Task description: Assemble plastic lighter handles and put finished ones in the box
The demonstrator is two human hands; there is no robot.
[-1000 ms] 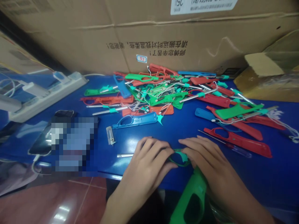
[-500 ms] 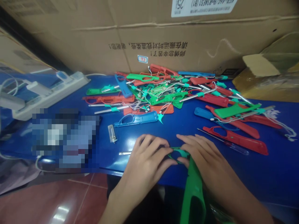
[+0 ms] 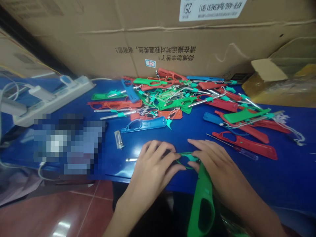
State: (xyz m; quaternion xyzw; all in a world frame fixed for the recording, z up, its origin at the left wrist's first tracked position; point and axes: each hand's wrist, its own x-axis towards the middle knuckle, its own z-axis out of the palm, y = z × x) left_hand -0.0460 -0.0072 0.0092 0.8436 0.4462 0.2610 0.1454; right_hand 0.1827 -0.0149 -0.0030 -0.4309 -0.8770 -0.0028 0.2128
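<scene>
At the table's front edge, my left hand [image 3: 153, 164] and my right hand [image 3: 214, 159] pinch a green lighter handle shell [image 3: 184, 153] between them. A teal trigger piece [image 3: 193, 158] shows inside its loop. From beneath my left hand a metal lighter tube [image 3: 131, 160] sticks out to the left. A second green shell [image 3: 200, 191], with an oval opening, slants down from under my right hand toward my lap; whether my right fingers also grip it is hidden. Beyond my left hand lie a clear fuel tank [image 3: 118, 140] and a blue shell half [image 3: 153, 123].
A heap of lighter parts [image 3: 170, 95] lies along a cardboard box [image 3: 98, 49]. To the right are a red shell half [image 3: 256, 146] and a screwdriver [image 3: 248, 154]. A white power strip [image 3: 54, 100] and blurred-out items [image 3: 81, 148] occupy the left.
The view has shifted slightly. My hands keep their pinch on the green shell, and the lower green shell has swung a little to the left.
</scene>
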